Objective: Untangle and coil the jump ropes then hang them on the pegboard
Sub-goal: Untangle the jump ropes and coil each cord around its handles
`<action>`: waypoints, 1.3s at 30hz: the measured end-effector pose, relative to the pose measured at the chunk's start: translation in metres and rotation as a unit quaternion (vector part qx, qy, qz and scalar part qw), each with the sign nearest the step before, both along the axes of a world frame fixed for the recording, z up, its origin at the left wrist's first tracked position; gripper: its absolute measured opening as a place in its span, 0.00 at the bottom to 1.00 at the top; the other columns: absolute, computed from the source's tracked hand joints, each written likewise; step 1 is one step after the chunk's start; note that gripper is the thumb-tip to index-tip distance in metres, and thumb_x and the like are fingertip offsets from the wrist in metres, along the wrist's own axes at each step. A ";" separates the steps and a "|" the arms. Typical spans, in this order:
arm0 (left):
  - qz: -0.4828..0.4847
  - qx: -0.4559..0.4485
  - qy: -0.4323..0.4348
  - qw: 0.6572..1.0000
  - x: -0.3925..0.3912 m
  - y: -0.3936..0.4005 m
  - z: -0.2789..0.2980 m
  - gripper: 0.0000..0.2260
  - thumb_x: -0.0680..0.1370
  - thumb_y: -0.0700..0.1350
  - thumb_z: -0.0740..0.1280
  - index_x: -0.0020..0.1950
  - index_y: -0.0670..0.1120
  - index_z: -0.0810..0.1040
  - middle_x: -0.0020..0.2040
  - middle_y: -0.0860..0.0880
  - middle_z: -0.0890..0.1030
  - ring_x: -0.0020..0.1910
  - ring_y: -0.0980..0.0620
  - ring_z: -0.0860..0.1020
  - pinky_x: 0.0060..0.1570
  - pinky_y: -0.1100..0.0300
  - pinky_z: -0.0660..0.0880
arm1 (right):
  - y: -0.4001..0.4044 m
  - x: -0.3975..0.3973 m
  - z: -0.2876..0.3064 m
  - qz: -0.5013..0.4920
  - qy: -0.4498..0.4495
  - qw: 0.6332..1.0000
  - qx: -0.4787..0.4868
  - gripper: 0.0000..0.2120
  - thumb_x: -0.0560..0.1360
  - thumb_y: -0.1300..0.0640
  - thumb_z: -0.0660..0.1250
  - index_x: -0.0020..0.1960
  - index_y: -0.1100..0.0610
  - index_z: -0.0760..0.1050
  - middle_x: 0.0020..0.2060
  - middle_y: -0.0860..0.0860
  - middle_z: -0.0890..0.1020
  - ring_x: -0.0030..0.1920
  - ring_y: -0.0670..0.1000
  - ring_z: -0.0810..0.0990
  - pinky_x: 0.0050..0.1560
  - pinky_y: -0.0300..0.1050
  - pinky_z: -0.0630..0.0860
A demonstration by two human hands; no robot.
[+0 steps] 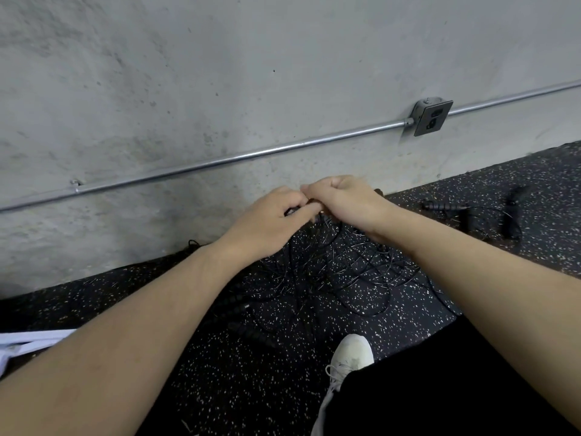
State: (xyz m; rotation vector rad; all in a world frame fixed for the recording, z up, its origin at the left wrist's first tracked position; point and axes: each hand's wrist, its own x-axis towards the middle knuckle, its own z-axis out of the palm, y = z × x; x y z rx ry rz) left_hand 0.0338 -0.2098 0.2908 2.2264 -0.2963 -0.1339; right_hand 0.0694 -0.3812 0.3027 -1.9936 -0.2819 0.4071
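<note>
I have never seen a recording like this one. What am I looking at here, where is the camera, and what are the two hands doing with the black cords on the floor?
There is no machine here. A person wears one wide-angle camera on the head, so the single picture looks forward and down along both bare arms.

The left hand and the right hand meet in the middle, close to a grey concrete wall. Their fingers are curled around thin black jump ropes, which hang down from the hands in a tangle of loops onto the speckled black floor. Exactly which strand each hand pinches is hidden.

More black rope handles lie on the floor to the right. Another ribbed handle lies nearer the person, beside a white shoe. A metal pipe runs along the wall to a power outlet. No pegboard is in view.
</note>
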 end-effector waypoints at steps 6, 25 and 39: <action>0.025 0.011 -0.045 0.999 0.003 0.014 -0.001 0.18 0.84 0.56 0.60 0.41 0.47 0.78 0.42 0.53 0.74 0.37 0.59 0.73 0.47 0.55 0.74 | -0.009 0.001 0.004 0.023 0.025 0.998 -0.047 0.31 0.83 0.36 0.49 0.37 0.55 0.77 0.33 0.53 0.81 0.37 0.50 0.79 0.44 0.42 0.74; 0.020 0.173 0.017 0.985 0.016 0.069 -0.002 0.15 0.75 0.70 0.62 0.44 0.62 0.80 0.50 0.57 0.75 0.49 0.56 0.76 0.55 0.53 0.74 | -0.026 0.015 0.002 -0.059 -0.010 0.996 -0.066 0.23 0.75 0.39 0.71 0.30 0.51 0.70 0.25 0.50 0.66 0.24 0.49 0.62 0.33 0.42 0.64; 0.155 0.068 -0.044 0.985 0.028 0.051 -0.002 0.23 0.84 0.58 0.60 0.47 0.38 0.77 0.36 0.46 0.74 0.32 0.50 0.71 0.36 0.56 0.66 | -0.039 0.006 0.003 0.115 0.083 0.982 -0.124 0.25 0.82 0.36 0.53 0.53 0.57 0.74 0.28 0.52 0.75 0.40 0.56 0.85 0.33 0.31 0.74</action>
